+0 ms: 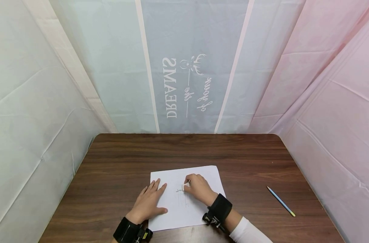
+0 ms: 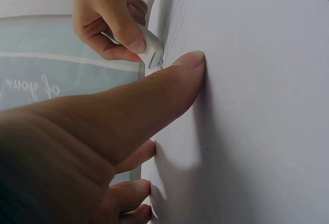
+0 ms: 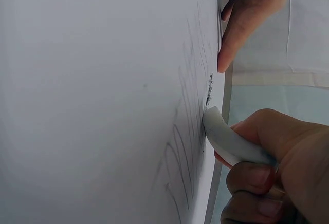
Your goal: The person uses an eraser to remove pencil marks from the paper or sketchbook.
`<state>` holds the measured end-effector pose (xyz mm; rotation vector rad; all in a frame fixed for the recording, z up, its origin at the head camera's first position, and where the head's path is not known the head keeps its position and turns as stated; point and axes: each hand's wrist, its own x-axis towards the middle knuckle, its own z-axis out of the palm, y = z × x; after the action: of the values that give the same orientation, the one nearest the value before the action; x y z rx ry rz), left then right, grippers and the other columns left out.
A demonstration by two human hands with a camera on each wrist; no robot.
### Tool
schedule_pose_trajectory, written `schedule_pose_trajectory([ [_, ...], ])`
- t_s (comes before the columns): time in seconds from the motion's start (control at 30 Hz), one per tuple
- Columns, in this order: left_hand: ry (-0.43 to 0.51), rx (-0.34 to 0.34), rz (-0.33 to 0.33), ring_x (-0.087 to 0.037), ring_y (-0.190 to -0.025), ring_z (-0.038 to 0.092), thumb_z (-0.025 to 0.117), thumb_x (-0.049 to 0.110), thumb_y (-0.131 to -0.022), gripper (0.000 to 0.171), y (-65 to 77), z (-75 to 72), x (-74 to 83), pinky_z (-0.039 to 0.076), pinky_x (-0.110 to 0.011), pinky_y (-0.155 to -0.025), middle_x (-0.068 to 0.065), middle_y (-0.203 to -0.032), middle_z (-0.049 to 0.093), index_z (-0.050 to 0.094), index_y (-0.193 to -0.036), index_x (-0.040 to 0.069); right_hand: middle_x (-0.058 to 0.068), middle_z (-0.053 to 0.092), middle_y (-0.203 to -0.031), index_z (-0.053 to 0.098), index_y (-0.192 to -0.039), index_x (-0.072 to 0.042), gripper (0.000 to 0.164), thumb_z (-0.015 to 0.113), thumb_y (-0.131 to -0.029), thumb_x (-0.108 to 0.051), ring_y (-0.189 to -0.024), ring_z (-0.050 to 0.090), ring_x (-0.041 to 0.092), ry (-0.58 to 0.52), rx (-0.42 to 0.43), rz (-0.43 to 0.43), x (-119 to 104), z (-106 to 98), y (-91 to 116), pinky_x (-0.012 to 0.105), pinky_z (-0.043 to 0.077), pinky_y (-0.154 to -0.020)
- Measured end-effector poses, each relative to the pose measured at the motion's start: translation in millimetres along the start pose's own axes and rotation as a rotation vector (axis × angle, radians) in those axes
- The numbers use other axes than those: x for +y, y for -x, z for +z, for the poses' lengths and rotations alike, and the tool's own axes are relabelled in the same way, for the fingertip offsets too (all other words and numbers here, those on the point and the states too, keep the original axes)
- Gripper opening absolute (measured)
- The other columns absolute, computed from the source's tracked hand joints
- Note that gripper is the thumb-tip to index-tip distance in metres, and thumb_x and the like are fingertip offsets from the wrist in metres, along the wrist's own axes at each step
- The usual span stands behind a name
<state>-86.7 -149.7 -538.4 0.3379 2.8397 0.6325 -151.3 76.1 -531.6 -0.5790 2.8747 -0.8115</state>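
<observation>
Well, right hand [image 1: 200, 189]: fingers pinching a white eraser [image 3: 230, 141], its end on the paper [image 1: 175, 219]
Left hand [image 1: 146, 203]: fingers spread, resting on the paper's left side
Marks [image 3: 183, 165]: grey strokes beside the eraser
Pencil [image 1: 281, 201]: on the desk [image 1: 120, 168], right of the paper

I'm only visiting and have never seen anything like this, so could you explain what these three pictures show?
There's no machine doing the work: a person is working bare-handed. The wide picture comes from a camera on the head, looking forward and down. The two close-ups come from cameras worn on the wrists, one each.

On the brown table lies a white sheet of paper with faint pencil lines and some darker marks. The left hand rests on the sheet with fingers spread. The right hand pinches what looks like a white eraser against it. A blue pencil lies off to the right.
</observation>
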Motion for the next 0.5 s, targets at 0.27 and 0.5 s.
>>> schedule_pose_trajectory([
  [0.27, -0.004, -0.011, -0.012, -0.045, -0.151, 0.032, 0.089, 0.044, -0.072, 0.093, 0.4, 0.3, 0.7, 0.028, -0.067, -0.118, -0.023, -0.162, 0.035, 0.051, -0.149, 0.01, -0.005, 0.057, -0.063, 0.075, -0.087, -0.009, 0.006, 0.076, -0.083, -0.014, -0.059, 0.042, 0.009, -0.005, -0.004, 0.002, 1.1, -1.1, 0.5, 0.022, 0.035, -0.054],
  [0.5, -0.002, -0.01, -0.016, -0.045, -0.151, 0.032, 0.089, 0.043, -0.071, 0.093, 0.5, -0.4, 1.6, 0.028, -0.067, -0.118, -0.023, -0.162, 0.035, 0.051, -0.149, 0.009, -0.003, 0.06, -0.065, 0.075, -0.087, -0.01, 0.006, 0.077, -0.083, -0.015, -0.06, 0.042, 0.009, -0.005, 0.008, -0.005, 2.5, -1.9, 1.7, 0.022, 0.035, -0.055],
])
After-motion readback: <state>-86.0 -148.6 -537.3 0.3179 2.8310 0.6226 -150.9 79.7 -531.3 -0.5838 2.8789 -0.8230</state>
